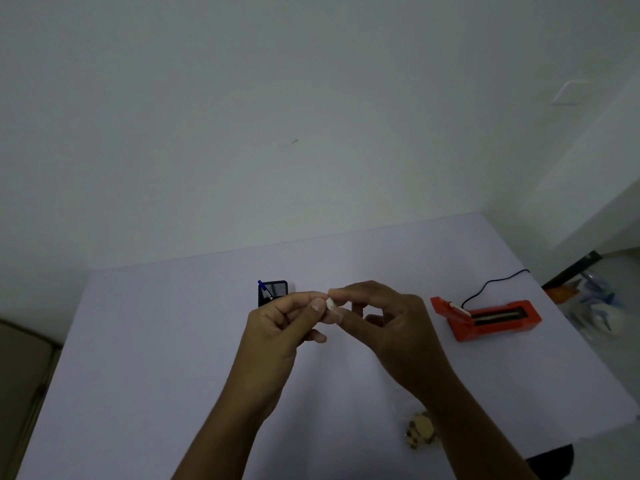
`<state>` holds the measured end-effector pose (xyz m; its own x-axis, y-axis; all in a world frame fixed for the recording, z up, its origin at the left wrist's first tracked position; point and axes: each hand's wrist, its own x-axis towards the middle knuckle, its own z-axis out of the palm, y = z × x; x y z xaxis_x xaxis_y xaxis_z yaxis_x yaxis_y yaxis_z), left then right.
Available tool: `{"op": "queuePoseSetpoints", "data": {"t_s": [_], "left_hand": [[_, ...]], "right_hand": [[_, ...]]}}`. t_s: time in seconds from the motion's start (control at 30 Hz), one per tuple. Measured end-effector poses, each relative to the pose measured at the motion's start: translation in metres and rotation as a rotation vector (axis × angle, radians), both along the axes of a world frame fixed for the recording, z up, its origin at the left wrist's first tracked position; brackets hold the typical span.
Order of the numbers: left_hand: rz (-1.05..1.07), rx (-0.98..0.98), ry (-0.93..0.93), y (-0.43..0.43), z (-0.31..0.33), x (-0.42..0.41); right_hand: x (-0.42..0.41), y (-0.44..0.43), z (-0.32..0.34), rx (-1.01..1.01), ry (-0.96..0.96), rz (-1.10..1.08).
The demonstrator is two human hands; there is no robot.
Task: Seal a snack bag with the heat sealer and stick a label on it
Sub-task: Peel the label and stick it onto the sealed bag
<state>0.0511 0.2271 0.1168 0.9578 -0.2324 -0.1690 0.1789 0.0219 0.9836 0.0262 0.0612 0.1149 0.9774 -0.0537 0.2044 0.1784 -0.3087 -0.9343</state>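
Above the tabletop [156, 341], the left hand [277, 327] and right hand [391, 323] each pinch a small white label [330, 304] in their grip; the orange heat sealer [491, 318] sits to the right.

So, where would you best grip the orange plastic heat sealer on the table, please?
Probably grip the heat sealer across its long body from the near side: the black cord leaves its far side, the lid stands open.
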Motion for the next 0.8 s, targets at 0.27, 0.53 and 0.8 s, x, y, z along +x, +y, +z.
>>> {"op": "queuePoseSetpoints", "data": {"t_s": [0.27, 0.53, 0.8], "left_hand": [[0.008, 0.123, -0.103, -0.001, -0.005, -0.003], [0.063, 0.169, 0.132, 0.012, -0.056, -0.001], [0.123, 0.22, 0.455, 0.029, -0.128, -0.016]], "right_hand": [[-0.001, 0.003, -0.009, 0.082, 0.076, -0.086], [0.008, -0.005, -0.104, 0.582, 0.507, -0.277], [-0.03, 0.009, -0.282, 0.476, 1.064, -0.346]]}}
